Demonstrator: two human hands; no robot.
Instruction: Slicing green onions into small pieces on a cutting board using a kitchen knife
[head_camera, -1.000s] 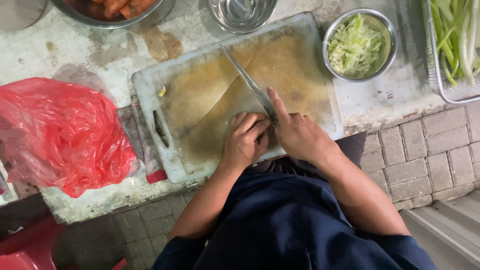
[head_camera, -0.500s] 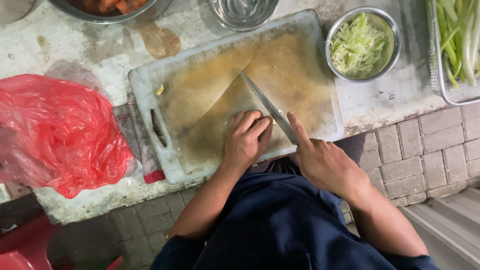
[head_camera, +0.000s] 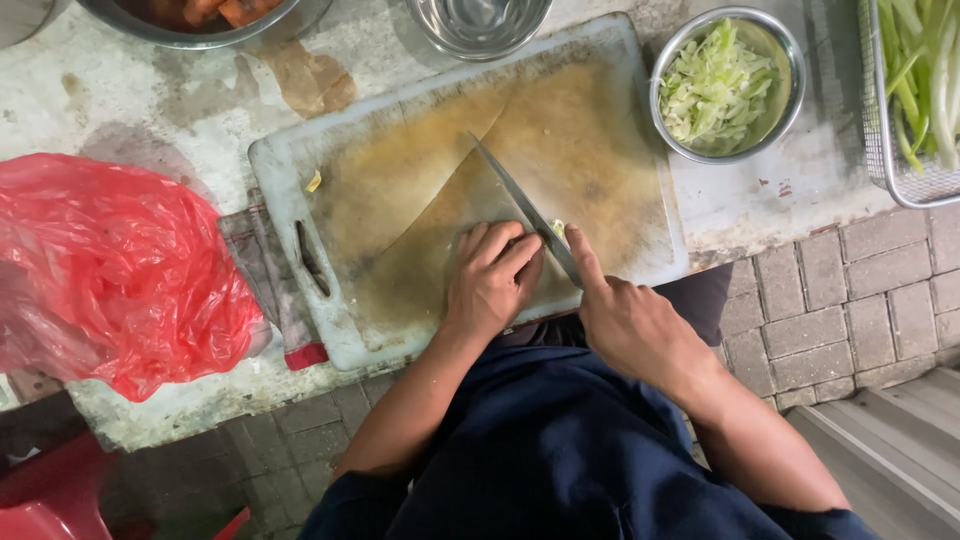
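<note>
- We find the knife (head_camera: 520, 208) edge-down on the stained white cutting board (head_camera: 330, 170), a small pale piece of vegetable (head_camera: 556, 228) at its blade.
- Our right hand (head_camera: 630, 320) grips its handle, index finger along the spine.
- Our left hand (head_camera: 492, 280) lies curled, knuckles beside the blade; we cannot tell what it holds.
- Steel bowl of shredded cabbage (head_camera: 720, 88) stands right of the board; red plastic bag (head_camera: 110, 260) left.

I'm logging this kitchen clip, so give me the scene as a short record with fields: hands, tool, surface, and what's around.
left hand: curled, pressing down on something small on the cutting board
right hand: grip on a knife, forefinger along the blade
food being cut: mostly hidden under the left hand
right of board: metal bowl of shredded pale greens
far right: wire basket of green stalks
left of board: red plastic bag, cloth
</note>
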